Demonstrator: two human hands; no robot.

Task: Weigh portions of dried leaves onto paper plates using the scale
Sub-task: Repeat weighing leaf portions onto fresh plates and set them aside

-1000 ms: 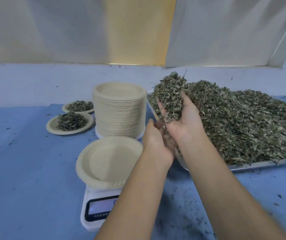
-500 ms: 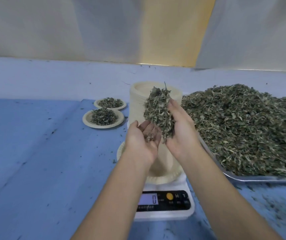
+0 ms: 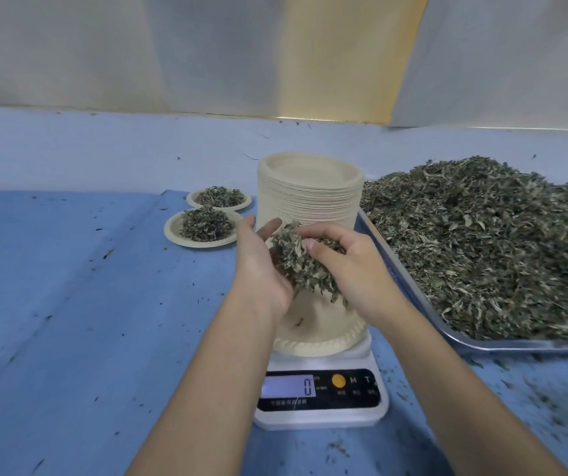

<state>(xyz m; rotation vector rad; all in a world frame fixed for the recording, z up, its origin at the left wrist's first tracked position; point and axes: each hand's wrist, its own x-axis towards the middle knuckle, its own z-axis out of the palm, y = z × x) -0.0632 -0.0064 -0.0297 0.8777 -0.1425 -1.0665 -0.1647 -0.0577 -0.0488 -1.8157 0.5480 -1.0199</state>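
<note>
holding leaf clump (image 3: 301, 266) over plate (image 3: 323, 343) | left hand (image 3: 262, 269) fingers (image 3: 270, 226) straight, right hand (image 3: 356, 266) curled round it | long axis down-right

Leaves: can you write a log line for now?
left hand supports leaves | right hand grips leaves above plate | plate on scale showing 0

Between my left hand (image 3: 262, 269) and right hand (image 3: 354, 266) the dried leaves (image 3: 299, 266) are rough, crinkled and matt. Beneath them is a matt paper plate (image 3: 313, 345) with an embossed rim, on a smooth white plastic scale (image 3: 375, 412) with a glossy black panel (image 3: 344, 400). Right of my hands is a shiny metal tray (image 3: 516, 345); left of them, creased matt blue cloth (image 3: 69, 304).
</note>
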